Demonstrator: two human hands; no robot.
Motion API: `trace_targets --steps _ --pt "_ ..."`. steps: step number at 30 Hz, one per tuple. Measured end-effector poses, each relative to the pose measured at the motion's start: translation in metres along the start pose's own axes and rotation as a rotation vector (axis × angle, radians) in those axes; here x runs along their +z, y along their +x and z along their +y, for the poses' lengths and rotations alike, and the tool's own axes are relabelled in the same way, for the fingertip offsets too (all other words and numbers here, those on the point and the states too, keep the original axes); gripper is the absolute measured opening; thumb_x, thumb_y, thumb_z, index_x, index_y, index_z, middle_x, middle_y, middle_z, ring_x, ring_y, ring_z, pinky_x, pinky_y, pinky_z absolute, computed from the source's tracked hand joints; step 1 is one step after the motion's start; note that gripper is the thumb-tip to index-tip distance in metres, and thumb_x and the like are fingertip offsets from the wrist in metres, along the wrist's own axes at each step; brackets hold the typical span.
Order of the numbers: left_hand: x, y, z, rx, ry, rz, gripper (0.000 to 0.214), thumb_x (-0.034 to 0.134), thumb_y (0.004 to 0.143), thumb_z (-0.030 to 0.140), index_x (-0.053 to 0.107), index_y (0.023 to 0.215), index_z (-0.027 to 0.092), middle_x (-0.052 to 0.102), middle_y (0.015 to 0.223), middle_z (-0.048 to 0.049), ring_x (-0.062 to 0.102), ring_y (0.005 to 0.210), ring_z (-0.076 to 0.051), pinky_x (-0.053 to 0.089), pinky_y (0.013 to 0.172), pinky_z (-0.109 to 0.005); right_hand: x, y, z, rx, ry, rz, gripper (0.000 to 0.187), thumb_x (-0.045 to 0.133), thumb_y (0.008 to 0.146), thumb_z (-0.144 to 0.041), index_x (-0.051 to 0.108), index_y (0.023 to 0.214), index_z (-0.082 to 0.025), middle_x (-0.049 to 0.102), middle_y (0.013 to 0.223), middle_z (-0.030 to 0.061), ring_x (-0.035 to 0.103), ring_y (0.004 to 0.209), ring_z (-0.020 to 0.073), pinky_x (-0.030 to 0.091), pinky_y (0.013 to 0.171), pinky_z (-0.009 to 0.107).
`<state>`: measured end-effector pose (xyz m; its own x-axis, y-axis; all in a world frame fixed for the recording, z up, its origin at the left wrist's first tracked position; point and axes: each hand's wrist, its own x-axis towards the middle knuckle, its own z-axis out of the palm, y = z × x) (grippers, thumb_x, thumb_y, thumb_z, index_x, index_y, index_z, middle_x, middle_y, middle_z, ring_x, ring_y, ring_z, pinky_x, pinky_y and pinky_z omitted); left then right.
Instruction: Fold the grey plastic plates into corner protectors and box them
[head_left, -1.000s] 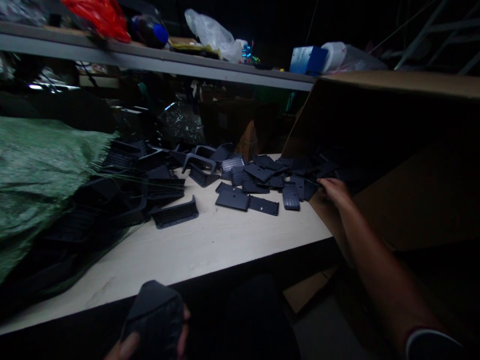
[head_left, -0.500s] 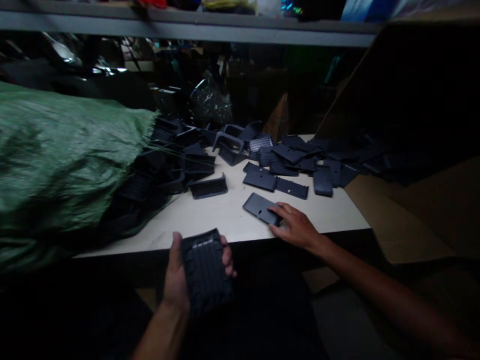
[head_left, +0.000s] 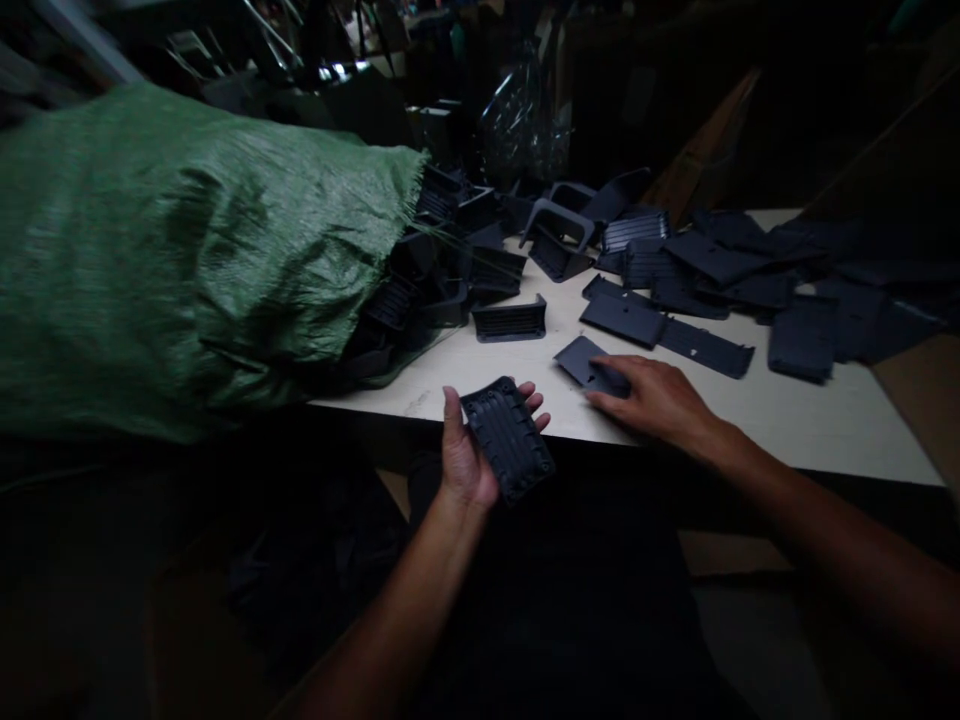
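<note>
My left hand [head_left: 470, 462] holds a dark ribbed plastic housing [head_left: 510, 440] in front of the table's near edge. Its ribbed inner side faces up, with the thumb along one side and the fingertips showing past the other. To the right, my right hand [head_left: 651, 398] grips the end of a flat dark plastic cover plate [head_left: 585, 362] between thumb and fingers. That plate lies at the front of the table, and part of it is hidden under the hand. Just behind, another ribbed housing [head_left: 510, 320] stands on the tabletop.
At the left, a green woven sack [head_left: 225, 240] spills dark plastic housings [head_left: 491, 268] onto the pale table [head_left: 420, 375]. Flat cover plates [head_left: 622, 316] lie in a loose pile at the back right. Cardboard [head_left: 919, 385] stands at the right edge.
The view has swung left and down, so the table sits farther right. My left hand has tilted the ribbed housing and opened its fingers somewhat beneath it. My right hand stays on the cover plate.
</note>
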<state>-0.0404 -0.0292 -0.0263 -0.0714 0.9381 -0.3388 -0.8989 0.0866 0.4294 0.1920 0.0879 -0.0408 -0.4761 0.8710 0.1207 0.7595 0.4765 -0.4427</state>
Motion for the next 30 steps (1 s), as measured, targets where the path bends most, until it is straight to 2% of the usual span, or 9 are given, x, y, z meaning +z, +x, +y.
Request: trace_targets --steps 3,5,8,10,18,22,26,28,30 --pt "-0.001 0.003 0.002 0.057 0.021 0.026 0.076 0.052 0.091 0.077 0.073 0.115 0.008 0.076 0.121 -0.0215 0.073 0.113 -0.032 0.058 0.101 -0.051 -0.001 -0.017 -0.032 0.006 0.334 0.083 0.055 0.075 0.089 -0.05 0.067 0.139 -0.029 0.074 0.126 0.0056 0.073 0.104 0.0324 0.058 0.094 0.048" --pt "-0.001 0.005 0.003 0.058 0.033 0.064 0.077 0.054 0.089 0.078 0.074 0.115 0.008 0.076 0.121 -0.0215 0.071 0.119 -0.034 0.056 0.104 -0.049 0.0 -0.031 -0.06 -0.08 0.507 0.097 0.055 0.075 0.09 -0.047 0.064 0.142 -0.031 0.072 0.131 0.0035 0.072 0.112 0.0305 0.057 0.1 0.046" --pt "0.001 0.009 0.002 0.056 0.048 0.117 0.077 0.056 0.087 0.079 0.075 0.114 0.01 0.078 0.118 -0.0199 0.07 0.121 -0.035 0.055 0.105 -0.047 0.01 -0.046 -0.096 -0.173 0.576 0.09 0.058 0.076 0.091 -0.041 0.059 0.146 -0.032 0.068 0.138 0.0032 0.068 0.122 0.0279 0.054 0.106 0.044" --pt "0.002 0.01 0.001 0.079 0.078 0.115 0.076 0.057 0.086 0.079 0.076 0.114 0.011 0.078 0.117 -0.0193 0.071 0.12 -0.036 0.056 0.104 -0.047 0.019 -0.049 -0.11 -0.185 0.566 0.092 0.059 0.075 0.092 -0.039 0.057 0.148 -0.032 0.066 0.141 0.0045 0.066 0.126 0.0271 0.053 0.108 0.044" --pt "-0.005 0.013 -0.002 0.139 0.172 0.122 0.074 0.057 0.089 0.076 0.077 0.111 0.009 0.078 0.117 -0.019 0.071 0.119 -0.032 0.055 0.105 -0.042 0.043 -0.047 -0.117 -0.208 0.519 0.064 0.057 0.07 0.095 -0.04 0.056 0.15 -0.032 0.062 0.147 0.0073 0.058 0.137 0.0306 0.051 0.113 0.052" --pt "-0.008 0.011 -0.002 0.102 0.225 0.144 0.077 0.056 0.087 0.079 0.078 0.11 0.008 0.08 0.107 -0.019 0.075 0.11 -0.031 0.056 0.103 -0.041 0.045 -0.049 -0.122 -0.231 0.551 0.069 0.057 0.07 0.096 -0.037 0.055 0.151 -0.033 0.063 0.146 0.0066 0.06 0.135 0.03 0.051 0.113 0.051" --pt "-0.006 0.006 0.003 0.167 0.238 0.093 0.066 0.06 0.089 0.07 0.079 0.107 0.009 0.079 0.115 -0.018 0.072 0.117 -0.031 0.054 0.106 -0.042 0.04 -0.052 -0.125 -0.256 0.567 0.071 0.06 0.072 0.094 -0.036 0.053 0.151 -0.033 0.063 0.145 0.0067 0.061 0.132 0.028 0.051 0.112 0.048" --pt "-0.004 0.003 0.005 0.178 0.218 0.047 0.059 0.063 0.089 0.063 0.078 0.108 0.01 0.078 0.118 -0.018 0.07 0.121 -0.033 0.054 0.106 -0.043 0.037 -0.052 -0.125 -0.225 0.604 0.052 0.06 0.074 0.093 -0.038 0.055 0.149 -0.035 0.064 0.142 0.0061 0.063 0.128 0.0286 0.051 0.111 0.048" --pt "-0.002 0.0 0.006 0.142 0.189 0.001 0.056 0.064 0.087 0.06 0.077 0.111 0.011 0.078 0.12 -0.0178 0.069 0.122 -0.035 0.055 0.104 -0.047 0.035 -0.048 -0.125 -0.121 0.736 0.015 0.058 0.077 0.091 -0.042 0.057 0.145 -0.035 0.066 0.138 0.0058 0.065 0.123 0.0286 0.054 0.105 0.047"
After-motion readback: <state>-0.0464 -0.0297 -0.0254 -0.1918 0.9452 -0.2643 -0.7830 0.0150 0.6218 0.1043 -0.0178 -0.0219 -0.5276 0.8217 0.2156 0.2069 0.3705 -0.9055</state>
